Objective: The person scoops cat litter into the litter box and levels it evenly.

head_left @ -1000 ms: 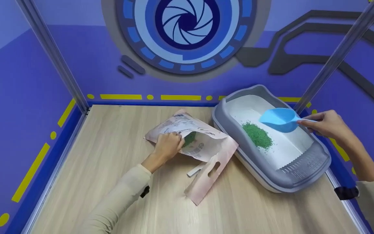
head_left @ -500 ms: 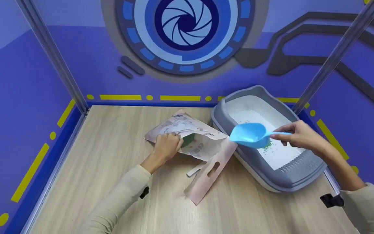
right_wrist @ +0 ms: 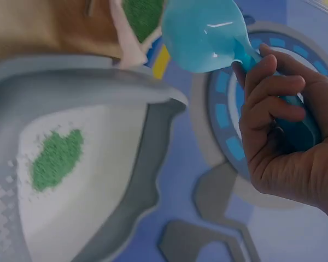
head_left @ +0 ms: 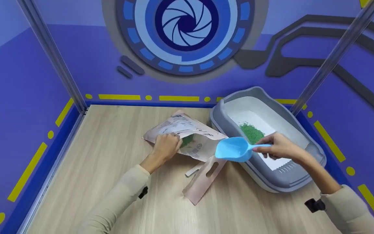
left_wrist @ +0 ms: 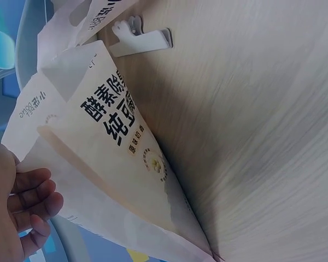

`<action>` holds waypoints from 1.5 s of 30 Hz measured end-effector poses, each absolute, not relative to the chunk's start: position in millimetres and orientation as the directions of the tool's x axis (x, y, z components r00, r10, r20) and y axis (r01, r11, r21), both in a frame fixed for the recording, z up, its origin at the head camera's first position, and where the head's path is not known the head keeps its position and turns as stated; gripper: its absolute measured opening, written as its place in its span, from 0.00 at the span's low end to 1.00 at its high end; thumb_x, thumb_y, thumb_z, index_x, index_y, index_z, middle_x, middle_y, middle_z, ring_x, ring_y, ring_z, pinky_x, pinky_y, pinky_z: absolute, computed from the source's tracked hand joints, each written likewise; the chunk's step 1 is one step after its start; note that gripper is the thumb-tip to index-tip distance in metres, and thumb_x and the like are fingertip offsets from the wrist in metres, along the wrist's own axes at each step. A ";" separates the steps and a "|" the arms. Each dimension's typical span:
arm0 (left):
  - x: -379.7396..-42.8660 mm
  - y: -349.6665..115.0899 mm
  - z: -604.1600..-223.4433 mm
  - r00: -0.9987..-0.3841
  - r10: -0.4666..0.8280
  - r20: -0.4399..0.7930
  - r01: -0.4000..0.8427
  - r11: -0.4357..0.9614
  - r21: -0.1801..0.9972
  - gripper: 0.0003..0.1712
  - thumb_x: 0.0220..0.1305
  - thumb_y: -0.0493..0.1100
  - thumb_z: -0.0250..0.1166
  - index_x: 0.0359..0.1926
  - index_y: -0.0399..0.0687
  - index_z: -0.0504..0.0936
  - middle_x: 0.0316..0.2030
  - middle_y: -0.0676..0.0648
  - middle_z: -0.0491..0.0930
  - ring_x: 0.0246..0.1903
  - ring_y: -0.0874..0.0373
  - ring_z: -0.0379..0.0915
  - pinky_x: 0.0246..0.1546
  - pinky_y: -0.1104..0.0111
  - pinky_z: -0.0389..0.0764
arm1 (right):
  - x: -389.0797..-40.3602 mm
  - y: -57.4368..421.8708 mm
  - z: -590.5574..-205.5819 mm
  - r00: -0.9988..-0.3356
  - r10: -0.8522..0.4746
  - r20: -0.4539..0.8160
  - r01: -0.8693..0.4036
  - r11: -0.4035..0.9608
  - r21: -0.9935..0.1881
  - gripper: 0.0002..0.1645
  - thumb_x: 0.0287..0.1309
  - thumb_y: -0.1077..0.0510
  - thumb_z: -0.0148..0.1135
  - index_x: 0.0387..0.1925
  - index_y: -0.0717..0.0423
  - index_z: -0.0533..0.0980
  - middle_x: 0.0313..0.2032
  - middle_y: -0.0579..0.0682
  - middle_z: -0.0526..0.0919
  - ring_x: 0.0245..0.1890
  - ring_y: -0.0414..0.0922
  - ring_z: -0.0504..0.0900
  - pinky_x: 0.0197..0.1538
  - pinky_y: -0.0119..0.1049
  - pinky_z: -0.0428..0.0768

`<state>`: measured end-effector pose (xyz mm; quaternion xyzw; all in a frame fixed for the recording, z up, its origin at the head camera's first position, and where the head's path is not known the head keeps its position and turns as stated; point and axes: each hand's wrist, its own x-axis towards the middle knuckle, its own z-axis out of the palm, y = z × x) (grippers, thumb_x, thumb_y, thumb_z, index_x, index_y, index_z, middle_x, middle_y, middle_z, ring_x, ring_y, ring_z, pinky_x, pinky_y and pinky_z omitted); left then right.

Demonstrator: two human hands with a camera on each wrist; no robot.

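My left hand (head_left: 166, 146) grips the upper edge of a pale pink paper bag (head_left: 177, 125) that lies on its side, mouth open to the right. Green granules (head_left: 187, 140) show inside it. With curled fingers my right hand (head_left: 279, 146) holds a light blue scoop (head_left: 234, 149) by its handle. The scoop looks empty and hangs in front of the bag's mouth, over the near-left rim of the litter box (head_left: 218, 120). This box is grey with a white inside, and a pile of green granules (right_wrist: 57, 159) lies on its floor.
A white clip (left_wrist: 145, 41) lies on the wooden table (head_left: 109, 130) beside the bag's folded handle strip (head_left: 203, 185). Blue printed panels (head_left: 76, 58) and metal posts (head_left: 49, 48) enclose the table at the back and sides.
My right hand has carried the blue scoop leftward and toward me, from above the litter box to the bag's mouth. My left hand keeps its hold on the bag.
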<state>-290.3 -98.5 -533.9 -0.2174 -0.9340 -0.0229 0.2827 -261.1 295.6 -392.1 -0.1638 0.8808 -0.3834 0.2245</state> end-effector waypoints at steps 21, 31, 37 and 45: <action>-292.1 -101.8 -521.2 -0.761 0.417 0.496 0.428 0.898 -0.098 0.22 0.70 0.47 0.61 0.17 0.46 0.77 0.19 0.46 0.81 0.17 0.51 0.76 0.17 0.57 0.76 | -281.6 225.1 -491.1 -0.882 -0.446 -0.153 -0.199 0.646 -0.737 0.17 0.71 0.56 0.60 0.44 0.70 0.76 0.17 0.42 0.74 0.14 0.34 0.68 0.18 0.26 0.66; -292.0 -96.2 -519.8 -0.769 0.436 0.468 0.416 0.897 -0.152 0.21 0.71 0.47 0.60 0.19 0.46 0.79 0.19 0.46 0.81 0.18 0.52 0.77 0.18 0.58 0.77 | -287.0 187.0 -526.2 -0.891 -0.400 -0.214 -0.133 0.681 -0.720 0.14 0.74 0.56 0.56 0.41 0.66 0.73 0.14 0.42 0.67 0.10 0.34 0.64 0.15 0.26 0.63; -290.5 -93.6 -524.0 -0.764 0.464 0.447 0.430 0.884 -0.182 0.20 0.71 0.48 0.61 0.21 0.46 0.81 0.19 0.46 0.81 0.18 0.51 0.78 0.18 0.58 0.76 | -292.9 170.0 -538.3 -0.905 -0.386 -0.179 -0.172 0.718 -0.674 0.12 0.72 0.56 0.58 0.41 0.63 0.75 0.19 0.44 0.68 0.15 0.36 0.67 0.21 0.28 0.66; -287.6 -98.3 -529.7 -0.742 0.464 0.484 0.423 0.884 -0.199 0.19 0.70 0.47 0.61 0.22 0.45 0.82 0.20 0.47 0.82 0.18 0.51 0.78 0.17 0.59 0.76 | -305.5 147.2 -541.7 -0.911 -0.369 -0.186 -0.138 0.696 -0.705 0.12 0.71 0.56 0.58 0.34 0.61 0.76 0.18 0.44 0.72 0.18 0.37 0.73 0.24 0.27 0.69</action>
